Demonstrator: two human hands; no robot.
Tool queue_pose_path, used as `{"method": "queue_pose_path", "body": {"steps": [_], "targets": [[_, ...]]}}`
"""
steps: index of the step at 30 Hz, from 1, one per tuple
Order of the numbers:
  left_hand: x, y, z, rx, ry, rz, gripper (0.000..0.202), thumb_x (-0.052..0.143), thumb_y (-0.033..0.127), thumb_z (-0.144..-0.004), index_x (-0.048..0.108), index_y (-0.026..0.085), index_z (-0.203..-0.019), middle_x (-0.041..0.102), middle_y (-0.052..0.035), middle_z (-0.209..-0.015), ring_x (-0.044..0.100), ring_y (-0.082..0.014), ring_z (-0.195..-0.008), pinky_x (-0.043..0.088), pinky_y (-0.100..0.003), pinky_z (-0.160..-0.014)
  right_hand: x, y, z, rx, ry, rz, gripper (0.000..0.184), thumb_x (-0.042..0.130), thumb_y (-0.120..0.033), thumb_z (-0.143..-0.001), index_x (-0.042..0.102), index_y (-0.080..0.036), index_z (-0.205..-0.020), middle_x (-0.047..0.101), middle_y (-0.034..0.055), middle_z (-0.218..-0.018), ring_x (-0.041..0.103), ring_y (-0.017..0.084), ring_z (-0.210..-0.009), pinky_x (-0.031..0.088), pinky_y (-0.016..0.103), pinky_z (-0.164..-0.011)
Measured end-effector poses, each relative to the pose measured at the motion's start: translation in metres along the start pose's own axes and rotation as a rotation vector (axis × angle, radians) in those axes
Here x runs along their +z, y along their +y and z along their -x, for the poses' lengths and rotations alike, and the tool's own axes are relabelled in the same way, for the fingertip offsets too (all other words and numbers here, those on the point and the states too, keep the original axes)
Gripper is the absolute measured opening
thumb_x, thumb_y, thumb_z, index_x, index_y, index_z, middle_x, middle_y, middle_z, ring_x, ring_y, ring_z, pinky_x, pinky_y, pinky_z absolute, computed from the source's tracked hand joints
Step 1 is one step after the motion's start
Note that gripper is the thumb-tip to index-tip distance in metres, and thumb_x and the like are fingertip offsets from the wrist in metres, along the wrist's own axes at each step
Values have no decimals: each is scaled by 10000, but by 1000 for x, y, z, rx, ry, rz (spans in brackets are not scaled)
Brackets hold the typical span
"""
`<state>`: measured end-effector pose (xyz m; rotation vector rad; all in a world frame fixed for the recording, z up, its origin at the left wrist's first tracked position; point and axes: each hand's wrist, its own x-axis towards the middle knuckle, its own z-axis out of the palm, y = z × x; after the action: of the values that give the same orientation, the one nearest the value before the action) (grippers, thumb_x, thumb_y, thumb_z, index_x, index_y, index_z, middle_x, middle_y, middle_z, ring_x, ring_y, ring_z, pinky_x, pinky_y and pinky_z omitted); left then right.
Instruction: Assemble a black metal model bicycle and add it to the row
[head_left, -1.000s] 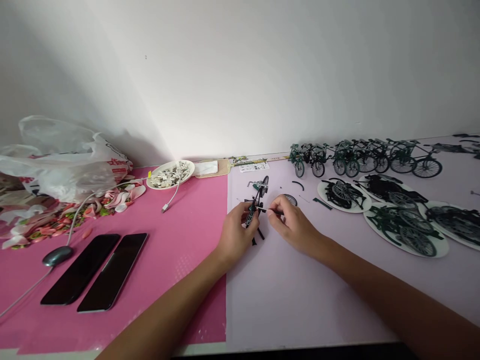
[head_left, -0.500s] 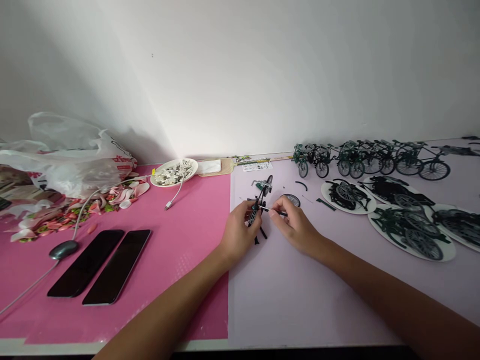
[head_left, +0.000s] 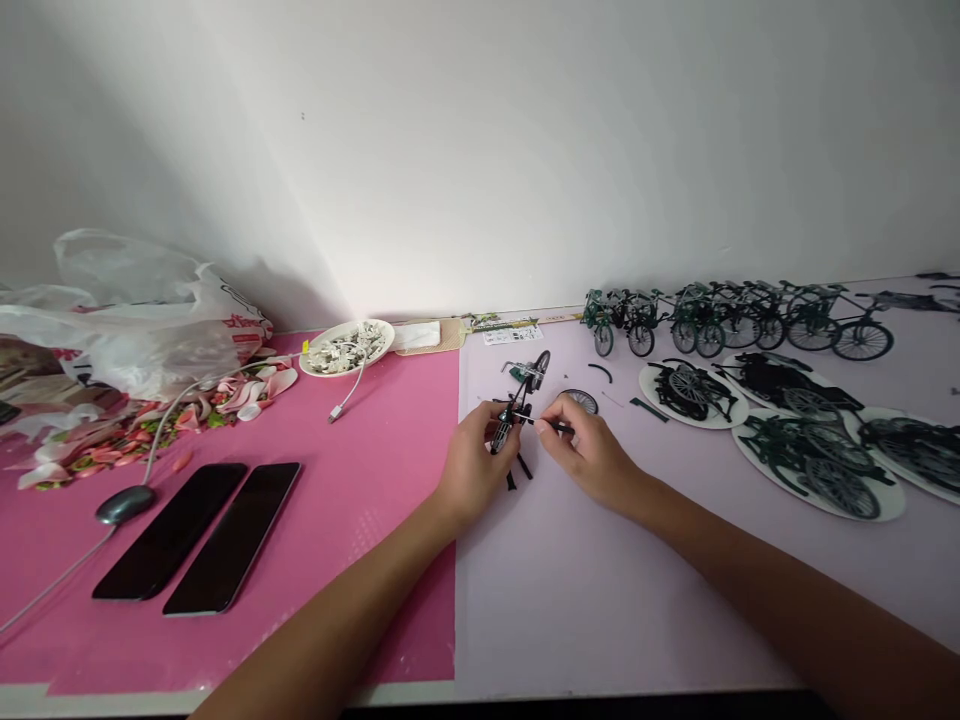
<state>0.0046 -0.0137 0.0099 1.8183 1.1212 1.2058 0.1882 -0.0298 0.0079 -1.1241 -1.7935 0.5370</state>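
Observation:
My left hand is closed around a partly built toy bicycle, its fingers near the dark frame and rear rack. One spoked wheel of it points away from me. Between the thumb and fingers of my right hand is a small screwdriver with a black handle. Its thin shaft reaches left to the bicycle; where the tip sits is too small to tell. A loose wheel lies just behind my right hand. Dark parts lie beside my left hand.
Finished toy bicycles stand along the wall at right. In front, plates hold bicycle parts. A curved strip and a green piece lie nearby. At left are two phones, a mouse-like device, petals and a plastic bag.
The rear rack of the bicycle has turned slightly in my left hand. My right hand keeps the screwdriver against it, almost unmoved. The whole view has shifted a little.

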Motion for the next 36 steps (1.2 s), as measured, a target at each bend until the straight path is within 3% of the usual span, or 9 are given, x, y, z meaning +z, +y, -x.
{"method": "queue_pose_path", "body": {"steps": [4,7,12,16,19,24,28,36], "targets": [[-1,-4,-4,-86,51,89,183,681,309,-901,667,200,-1047,750,-61,-1015,702,-183,-848,536,-300,-765,-4,2,-5,-65,153,105,157,569,-297,-967,536,-237,-826,612,25,-779,554,189,-730,440,308,-604],[-2,-9,-10,-165,109,192,259,710,333,-872,656,185,-1078,737,-85,-1065,716,-196,-887,556,-311,-783,-9,16,-11,-77,229,278,182,581,-287,-958,550,-238,-785,637,50,-779,564,243,-841,473,359,-698],[-3,-11,-17,-235,152,319,302,774,344,-794,653,174,-1012,740,-90,-1039,733,-224,-950,577,-337,-849,-13,52,-17,-46,72,491,165,641,-297,-913,641,-237,-760,678,85,-805,532,328,-1020,488,469,-872],[-6,-9,-17,-268,100,387,351,803,381,-768,654,174,-1009,746,-95,-1072,727,-243,-1029,568,-361,-923,-14,57,-17,-20,35,528,137,676,-336,-901,699,-235,-811,693,98,-897,509,355,-1093,468,518,-945],[-7,-9,-15,-293,47,424,388,807,407,-774,655,170,-1042,742,-101,-1107,720,-241,-1055,559,-367,-948,-15,44,-17,-49,52,448,216,589,-388,-984,720,-234,-908,704,104,-979,505,351,-1146,445,534,-999],[-7,-9,-15,-302,-20,483,412,805,421,-790,630,176,-1071,731,-97,-1123,721,-232,-1027,579,-351,-870,-8,27,-12,-7,34,113,340,433,-453,-1080,702,-246,-1054,709,91,-1116,540,301,-1187,457,495,-1032],[-7,-6,-14,-300,-87,486,413,810,431,-790,637,186,-1073,725,-93,-1144,719,-228,-1006,591,-323,-787,-1,28,-8,102,-13,-61,385,489,-558,-1046,713,-251,-1107,694,83,-1161,581,278,-1168,510,428,-961],[-8,-5,-13,-311,-136,508,422,814,444,-794,640,188,-1082,724,-98,-1154,717,-227,-982,580,-315,-761,2,28,-10,259,-21,-269,452,614,-607,-951,732,-207,-1123,737,93,-1135,668,272,-1081,520,404,-925]]}}
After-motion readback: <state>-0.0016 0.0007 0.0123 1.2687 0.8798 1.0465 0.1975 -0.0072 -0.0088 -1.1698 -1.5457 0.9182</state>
